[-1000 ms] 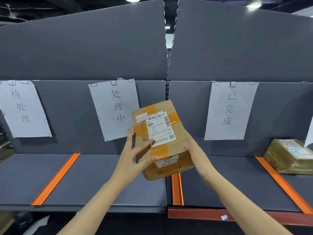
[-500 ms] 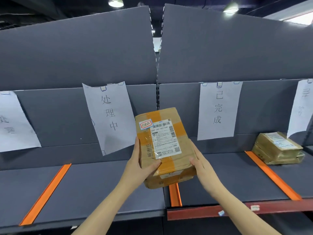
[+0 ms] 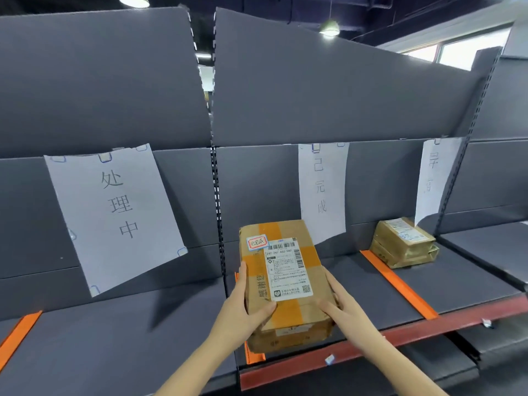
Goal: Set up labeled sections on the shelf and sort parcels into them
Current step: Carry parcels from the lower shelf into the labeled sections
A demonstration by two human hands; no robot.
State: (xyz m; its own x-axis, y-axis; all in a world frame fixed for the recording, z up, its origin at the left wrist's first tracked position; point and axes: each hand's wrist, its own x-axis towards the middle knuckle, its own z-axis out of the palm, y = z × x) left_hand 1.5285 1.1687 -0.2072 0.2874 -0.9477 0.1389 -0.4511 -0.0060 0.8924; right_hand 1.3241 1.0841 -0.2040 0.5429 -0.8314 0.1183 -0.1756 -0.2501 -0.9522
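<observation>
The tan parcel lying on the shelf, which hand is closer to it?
Right. The right hand grips the held box's right side, toward the tan parcel; the left hand grips the box's left side, farther away.

matt cardboard parcel (image 3: 285,281), glossy orange tape; matt grey shelf (image 3: 114,338); paper signs (image 3: 114,212).

2 pendant lamps (image 3: 329,27) glow below a dark ceiling (image 3: 257,7).

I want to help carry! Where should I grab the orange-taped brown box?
Grip the brown box by its long sides, one hand from each side, like the left hand and right hand now; it looks too broad for one hand.
</observation>
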